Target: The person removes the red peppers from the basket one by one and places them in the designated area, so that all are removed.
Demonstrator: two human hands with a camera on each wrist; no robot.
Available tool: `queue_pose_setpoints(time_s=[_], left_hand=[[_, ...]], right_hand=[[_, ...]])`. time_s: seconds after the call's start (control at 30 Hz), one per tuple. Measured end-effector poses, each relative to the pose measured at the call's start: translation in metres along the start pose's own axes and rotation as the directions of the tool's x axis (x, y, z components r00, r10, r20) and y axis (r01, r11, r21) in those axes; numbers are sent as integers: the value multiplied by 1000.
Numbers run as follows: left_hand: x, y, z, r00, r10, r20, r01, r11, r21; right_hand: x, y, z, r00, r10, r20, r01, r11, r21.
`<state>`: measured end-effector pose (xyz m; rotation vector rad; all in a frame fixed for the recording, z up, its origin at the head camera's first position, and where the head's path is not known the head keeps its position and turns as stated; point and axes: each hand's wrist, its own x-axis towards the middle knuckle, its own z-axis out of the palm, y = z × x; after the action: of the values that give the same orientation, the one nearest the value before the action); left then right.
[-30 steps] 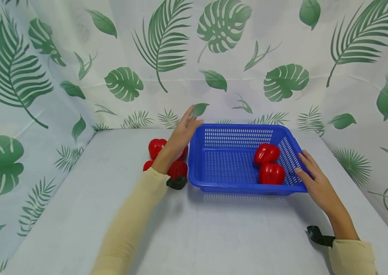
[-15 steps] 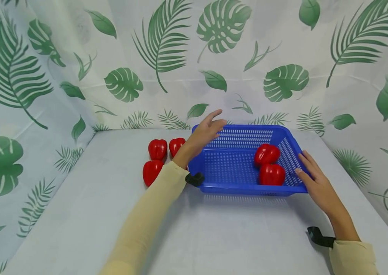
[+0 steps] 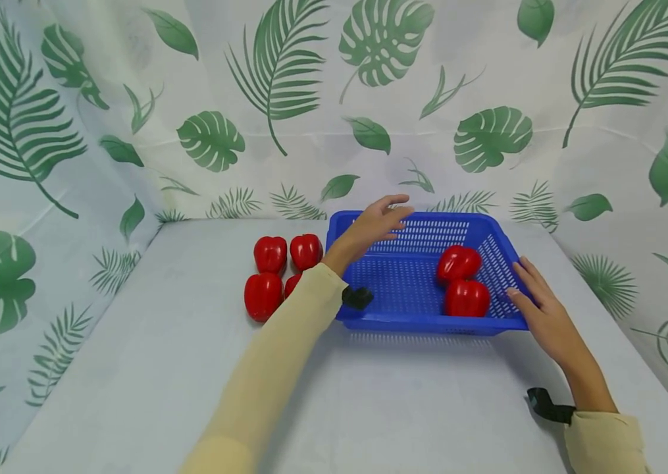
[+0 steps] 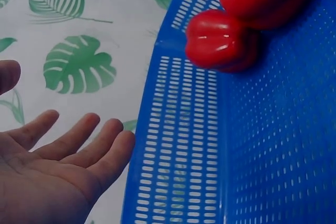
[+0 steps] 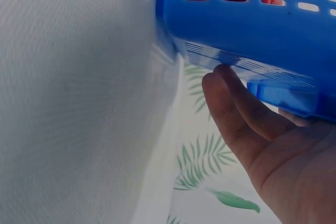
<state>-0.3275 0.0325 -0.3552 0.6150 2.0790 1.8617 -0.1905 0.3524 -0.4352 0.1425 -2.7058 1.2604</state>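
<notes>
My left hand reaches over the far left part of the blue plastic basket, fingers spread and nothing held. The left wrist view shows the palm and loosely extended fingers beside the basket's slotted wall. My right hand rests at the basket's right rim, thumb close to the rim. From the right wrist view, its nearly straight fingers lie against the outside of the basket. Two red bell peppers, one farther back and one nearer, sit at the basket's right end.
Left of the basket stand several more red bell peppers on the white table; the left sleeve partly hides one. Behind the table hangs a white leaf-print cloth. Each wrist carries a black strap piece.
My left hand has moved right, from above the loose peppers at the basket's left edge to over the basket, uncovering those peppers. The right hand and the basket keep their places.
</notes>
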Motion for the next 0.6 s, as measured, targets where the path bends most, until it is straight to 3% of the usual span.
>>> queue_pose_setpoints(time_s=[0.37,0.6], left_hand=[[14,-8,16,997,-73,19,72,996,53],[26,-14,21,993,-83,83,77,994,77]], right_hand=[[0,1,3,1000,4,3,-4,1000,9],[2,-3,4,1000,15,-5,-15,1000,-5]])
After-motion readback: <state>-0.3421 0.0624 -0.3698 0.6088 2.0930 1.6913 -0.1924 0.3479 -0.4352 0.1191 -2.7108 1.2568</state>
